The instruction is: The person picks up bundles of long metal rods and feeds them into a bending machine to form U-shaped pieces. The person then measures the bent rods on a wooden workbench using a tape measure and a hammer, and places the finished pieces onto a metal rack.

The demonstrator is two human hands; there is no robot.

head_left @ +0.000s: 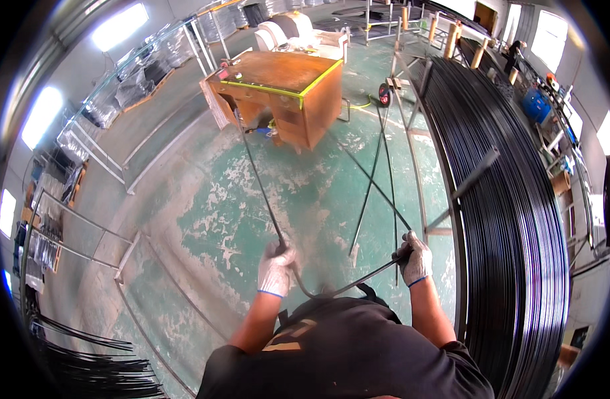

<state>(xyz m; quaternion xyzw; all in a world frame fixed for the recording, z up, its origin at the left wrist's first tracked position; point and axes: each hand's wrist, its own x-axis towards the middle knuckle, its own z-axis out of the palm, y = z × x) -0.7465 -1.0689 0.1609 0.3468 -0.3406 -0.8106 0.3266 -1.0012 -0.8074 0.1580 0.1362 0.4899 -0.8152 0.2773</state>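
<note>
My left hand (277, 269), in a white knit glove with a blue cuff, is closed around a long thin black strip (260, 179). From that hand the strip runs forward toward the wooden desk (278, 70). Below it, the strip bends into a loop near my body and rises toward my right hand (414, 258). That hand, gloved alike with darkened fingers, is closed on a black strip (375, 181) reaching forward and left across the floor. It looks like one bent length, though my fingers hide where the parts join.
A long bundle of black strips (501, 219) lies on a metal rack at my right. Thin dark strips (365, 211) rest on the worn green floor (218, 199). Metal frames (86, 249) stand left, above black strip ends (99, 366). A person (513, 56) is far right.
</note>
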